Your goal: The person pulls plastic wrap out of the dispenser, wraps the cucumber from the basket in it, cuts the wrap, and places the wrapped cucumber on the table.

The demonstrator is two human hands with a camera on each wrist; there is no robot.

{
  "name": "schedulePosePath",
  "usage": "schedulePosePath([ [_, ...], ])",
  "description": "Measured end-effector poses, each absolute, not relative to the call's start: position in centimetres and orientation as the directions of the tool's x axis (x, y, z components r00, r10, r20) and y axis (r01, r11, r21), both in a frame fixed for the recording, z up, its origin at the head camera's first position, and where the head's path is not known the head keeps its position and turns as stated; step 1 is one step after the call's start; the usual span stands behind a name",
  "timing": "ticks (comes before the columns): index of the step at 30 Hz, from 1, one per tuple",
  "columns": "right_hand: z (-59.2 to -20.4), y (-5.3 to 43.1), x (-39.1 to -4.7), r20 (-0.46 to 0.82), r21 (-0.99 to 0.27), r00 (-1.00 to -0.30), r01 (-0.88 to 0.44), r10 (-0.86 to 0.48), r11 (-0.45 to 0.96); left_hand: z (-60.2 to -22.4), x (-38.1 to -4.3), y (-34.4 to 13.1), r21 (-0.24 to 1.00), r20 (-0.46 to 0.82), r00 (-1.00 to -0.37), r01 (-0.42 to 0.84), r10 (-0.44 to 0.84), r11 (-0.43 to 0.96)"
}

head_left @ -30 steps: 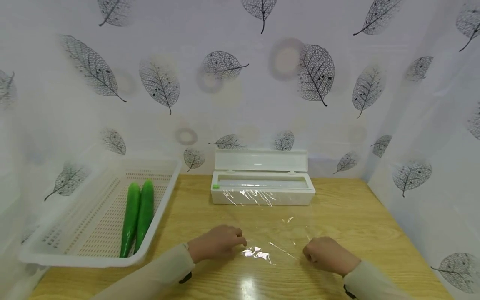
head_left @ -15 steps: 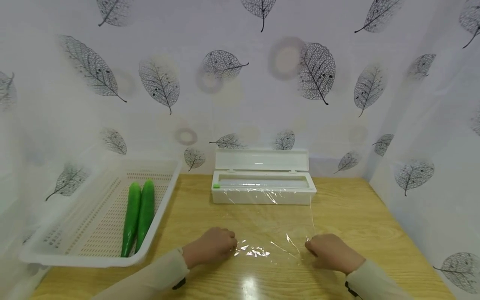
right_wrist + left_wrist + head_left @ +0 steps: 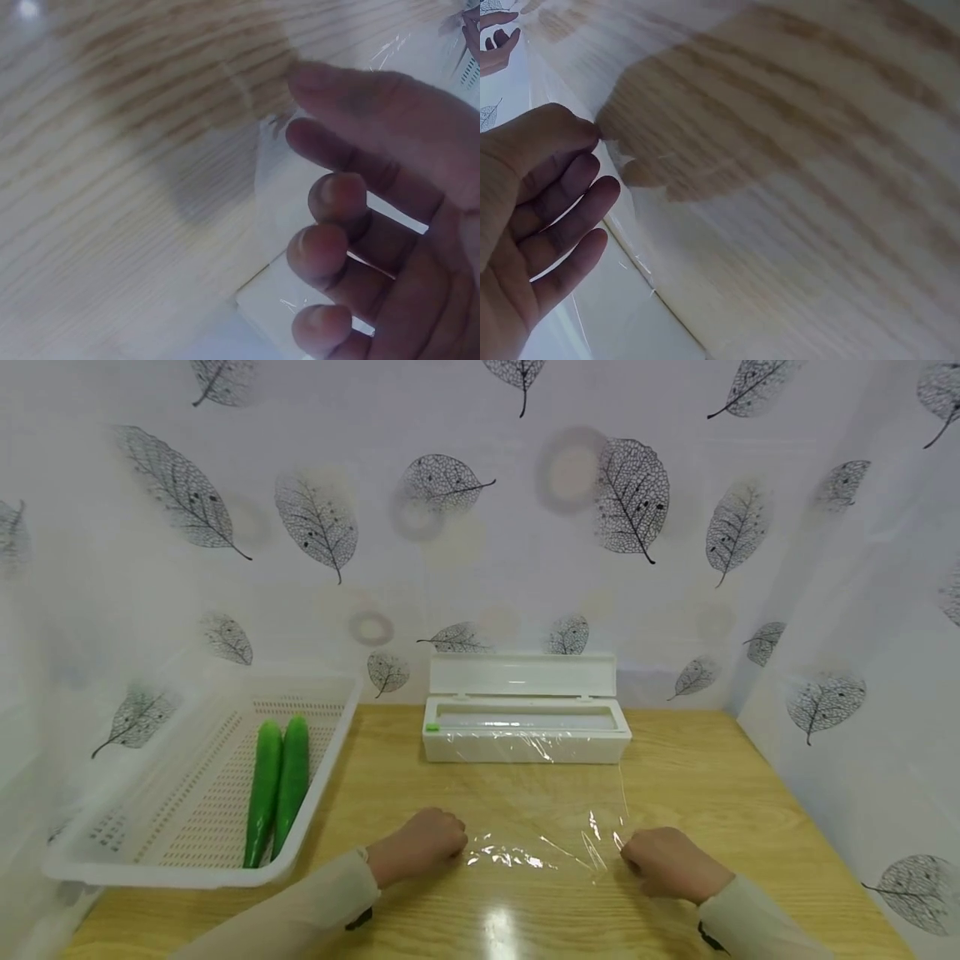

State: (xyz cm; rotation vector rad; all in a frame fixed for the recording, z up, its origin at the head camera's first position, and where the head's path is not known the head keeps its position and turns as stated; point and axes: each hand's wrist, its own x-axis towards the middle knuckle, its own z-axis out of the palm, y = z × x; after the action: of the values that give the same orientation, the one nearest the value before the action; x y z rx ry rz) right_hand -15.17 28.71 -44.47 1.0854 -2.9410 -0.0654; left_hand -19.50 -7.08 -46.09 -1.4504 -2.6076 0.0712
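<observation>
Clear cling film [image 3: 525, 814] stretches from a white dispenser box [image 3: 527, 751] toward me, low over the wooden table. My left hand [image 3: 422, 843] pinches its near left corner between thumb and index finger; the other fingers are loosely bent in the left wrist view, where the film [image 3: 636, 225] runs away from the fingertips. At the near right corner, my right hand [image 3: 671, 862] holds the film between thumb and forefinger, with creases fanning out from there. In the right wrist view, the film's edge [image 3: 274, 161] gathers by the thumb and index fingertips.
The dispenser's lid [image 3: 522, 675] stands raised at the back, and a small green piece [image 3: 432, 727] sits at its left end. On the left, a white perforated basket [image 3: 161, 876] holds two cucumbers [image 3: 264, 785]. A leaf-print curtain [image 3: 480, 560] surrounds the wooden table [image 3: 697, 760].
My left hand has shifted left and its fingers have drawn in. The right hand has moved slightly right. Between them the cling film is spread wider, with new creases near the right hand.
</observation>
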Motion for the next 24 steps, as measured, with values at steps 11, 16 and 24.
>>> schedulePosePath([
  [11,-41.4,29.7,-15.6,-0.077,-0.051,-0.777,-0.622,-0.624,0.781,-46.8,-18.9,-5.1,-0.052,0.067,-0.562,0.823,0.824,0.565],
  [16,-40.4,29.8,-15.7,-0.094,-0.061,-0.788,-0.606,-0.609,0.793,-47.4,-18.7,-4.0,-0.176,0.087,-0.553,0.81,0.829,0.559],
  [24,-40.6,30.0,-15.4,-0.092,-0.076,-0.774,-0.622,-0.627,0.779,-47.2,-18.5,-4.4,-0.244,0.161,-0.59,0.753,0.791,0.611],
])
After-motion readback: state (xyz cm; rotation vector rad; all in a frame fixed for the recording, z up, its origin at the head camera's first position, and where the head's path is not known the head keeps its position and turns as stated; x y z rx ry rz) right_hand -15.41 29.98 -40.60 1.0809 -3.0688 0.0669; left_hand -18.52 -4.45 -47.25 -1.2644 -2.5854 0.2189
